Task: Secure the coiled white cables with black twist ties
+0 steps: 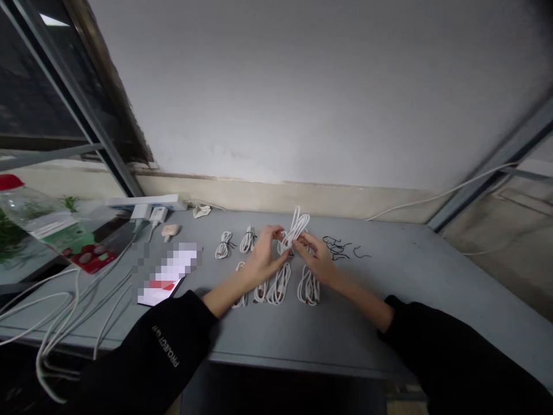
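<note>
Between my two hands a coiled white cable (298, 223) is held up slightly above the table. My right hand (318, 258) pinches the coil from the right with thumb and fingers. On the other side, my left hand (261, 253) curls its thumb and fingers about the coil's lower end. Beyond my left hand lie a white cable bundle (223, 245) with a black tie around it and another bundle (247, 240) near it. Closer to me are several more coiled cables, among them a coil (280, 285) and one coil (309, 286) below my right hand; my left arm partly hides some.
Loose black twist ties (337, 248) lie right of my right hand. On the left are a phone (162, 282), a power strip (173, 202) with chargers (158, 215), a bottle (56, 225) and trailing white cords (64, 311). A wall (276, 104) backs the grey table (389, 259).
</note>
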A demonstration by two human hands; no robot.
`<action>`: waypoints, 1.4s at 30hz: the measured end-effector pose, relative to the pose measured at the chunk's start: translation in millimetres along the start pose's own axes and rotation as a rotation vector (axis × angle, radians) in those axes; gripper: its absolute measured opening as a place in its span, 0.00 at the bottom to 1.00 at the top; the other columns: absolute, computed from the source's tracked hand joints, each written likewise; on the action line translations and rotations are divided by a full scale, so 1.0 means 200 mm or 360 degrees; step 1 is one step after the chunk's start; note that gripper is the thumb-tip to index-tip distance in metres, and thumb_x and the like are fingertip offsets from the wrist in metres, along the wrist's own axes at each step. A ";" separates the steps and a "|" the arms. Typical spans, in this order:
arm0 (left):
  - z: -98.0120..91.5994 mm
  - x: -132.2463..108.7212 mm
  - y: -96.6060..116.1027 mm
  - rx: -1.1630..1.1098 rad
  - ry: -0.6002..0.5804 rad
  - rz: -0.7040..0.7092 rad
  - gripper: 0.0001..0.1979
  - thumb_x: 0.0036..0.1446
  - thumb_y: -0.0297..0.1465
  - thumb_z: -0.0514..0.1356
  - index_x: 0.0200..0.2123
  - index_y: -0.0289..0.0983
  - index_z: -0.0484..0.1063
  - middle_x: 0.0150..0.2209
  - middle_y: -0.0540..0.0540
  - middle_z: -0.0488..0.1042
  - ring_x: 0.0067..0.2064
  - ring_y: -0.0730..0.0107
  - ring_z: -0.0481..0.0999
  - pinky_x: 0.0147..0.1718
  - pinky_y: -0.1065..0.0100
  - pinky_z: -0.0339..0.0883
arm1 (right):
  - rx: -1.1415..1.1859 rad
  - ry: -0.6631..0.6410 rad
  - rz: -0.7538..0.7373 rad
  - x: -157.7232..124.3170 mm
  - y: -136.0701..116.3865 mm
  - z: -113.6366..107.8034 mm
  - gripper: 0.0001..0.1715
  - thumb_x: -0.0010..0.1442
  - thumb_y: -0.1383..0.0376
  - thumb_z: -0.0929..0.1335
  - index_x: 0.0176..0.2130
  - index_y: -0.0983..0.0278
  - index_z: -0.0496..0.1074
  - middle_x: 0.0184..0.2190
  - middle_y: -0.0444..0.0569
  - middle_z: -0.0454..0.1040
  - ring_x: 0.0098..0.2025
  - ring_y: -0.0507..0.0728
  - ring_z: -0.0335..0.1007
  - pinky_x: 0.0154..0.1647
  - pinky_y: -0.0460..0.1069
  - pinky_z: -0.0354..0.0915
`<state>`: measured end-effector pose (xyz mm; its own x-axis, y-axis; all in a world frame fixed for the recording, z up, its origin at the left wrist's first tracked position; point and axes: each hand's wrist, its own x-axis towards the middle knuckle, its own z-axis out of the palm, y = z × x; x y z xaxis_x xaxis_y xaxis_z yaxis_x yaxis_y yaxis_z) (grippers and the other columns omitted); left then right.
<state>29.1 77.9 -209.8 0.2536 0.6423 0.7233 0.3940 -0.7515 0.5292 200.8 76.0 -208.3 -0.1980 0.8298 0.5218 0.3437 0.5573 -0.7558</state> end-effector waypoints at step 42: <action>-0.06 0.09 -0.08 0.0338 -0.0405 -0.0565 0.17 0.61 0.34 0.50 0.20 0.37 0.63 0.20 0.50 0.64 0.26 0.71 0.63 0.29 0.68 0.52 | -0.1854 -0.0384 0.0683 0.16 0.27 -0.31 0.20 0.63 0.63 0.61 0.41 0.71 0.78 0.46 0.64 0.76 0.52 0.66 0.69 0.48 0.55 0.60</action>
<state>17.5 99.3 -199.4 0.2681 0.8900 0.3689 0.6603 -0.4486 0.6023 268.9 129.8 -207.8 0.0101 0.9896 0.1436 0.9998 -0.0122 0.0134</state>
